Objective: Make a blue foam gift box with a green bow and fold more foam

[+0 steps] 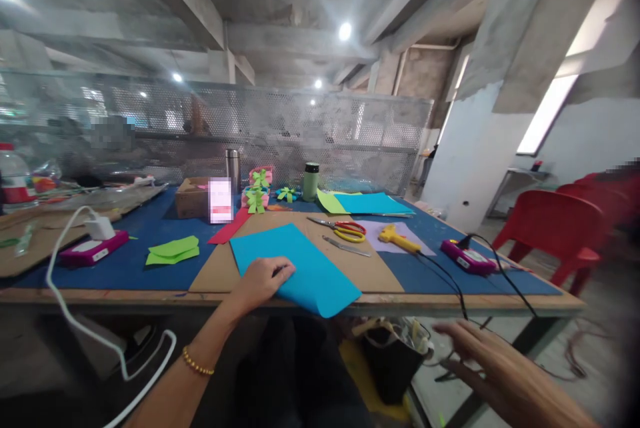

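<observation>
A sheet of blue paper (305, 258) lies at an angle over the brown cardboard, its near corner curling up past the table edge. My left hand (267, 280), closed with curled fingers, holds the sheet at its near left side. Off the table to the right, my right hand (487, 358) is low and slightly blurred, fingers apart and nothing in them. Beyond the blue sheet are red-and-yellow-handled scissors (347, 231) and a slim metal blade-like tool (347, 247). A yellow glue gun (399, 239) rests on lilac paper (373, 235).
Purple power strips (95, 248) (467, 259) sit on both sides, with cables hanging over the edge. Green paper (173, 251), a red strip (230, 227), a cardboard box (193, 198), ribboned pink boxes (257, 191) and a green flask (311, 183) stand around. Below is a black bin (393, 358).
</observation>
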{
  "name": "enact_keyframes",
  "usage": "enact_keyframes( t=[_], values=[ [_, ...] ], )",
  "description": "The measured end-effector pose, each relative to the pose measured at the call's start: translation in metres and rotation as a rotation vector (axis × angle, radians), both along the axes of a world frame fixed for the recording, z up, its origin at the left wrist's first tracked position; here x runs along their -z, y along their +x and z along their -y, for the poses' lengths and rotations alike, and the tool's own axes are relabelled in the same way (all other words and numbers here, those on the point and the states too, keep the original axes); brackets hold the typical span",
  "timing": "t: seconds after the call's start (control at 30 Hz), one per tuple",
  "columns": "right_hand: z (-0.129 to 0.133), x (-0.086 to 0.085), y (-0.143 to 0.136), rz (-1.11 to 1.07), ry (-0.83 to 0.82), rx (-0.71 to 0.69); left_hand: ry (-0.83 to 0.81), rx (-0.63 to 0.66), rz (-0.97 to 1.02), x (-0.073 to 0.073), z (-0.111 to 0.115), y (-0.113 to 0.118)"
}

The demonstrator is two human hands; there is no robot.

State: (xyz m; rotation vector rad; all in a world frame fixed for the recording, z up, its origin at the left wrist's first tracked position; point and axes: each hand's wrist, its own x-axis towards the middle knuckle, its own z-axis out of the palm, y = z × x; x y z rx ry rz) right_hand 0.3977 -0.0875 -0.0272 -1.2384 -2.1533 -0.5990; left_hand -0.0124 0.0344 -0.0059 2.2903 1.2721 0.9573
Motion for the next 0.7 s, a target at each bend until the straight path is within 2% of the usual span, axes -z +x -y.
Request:
enact_keyframes(
  t=[0.13,0.2,0.23,0.33,0.43,0.57,0.7],
  values=[
    [-0.037,-0.043,-0.087,0.021,-0.118,-0.2,-0.035,0.019,0.004,0.0,-0.002,-0.004],
    [-0.053,-0.052,-0.123,-0.027,-0.136,-0.296,-0.014,-0.005,0.033,-0.001,-0.005,-0.004],
    [-0.06,-0.052,-0.136,-0.048,-0.131,-0.297,0.002,-0.023,0.047,-0.003,-0.007,-0.003],
    [-0.076,-0.039,-0.153,-0.147,-0.127,-0.233,0.043,-0.092,0.039,-0.009,-0.018,0.002],
    [-0.083,-0.017,-0.151,-0.259,-0.071,-0.155,0.061,-0.162,-0.062,-0.018,-0.034,0.009],
    [-0.081,0.007,-0.144,-0.311,0.063,-0.117,0.044,-0.236,-0.256,-0.03,-0.062,0.016],
    [-0.075,0.018,-0.139,-0.314,0.103,-0.128,0.035,-0.261,-0.401,-0.037,-0.093,0.018]
  ],
)
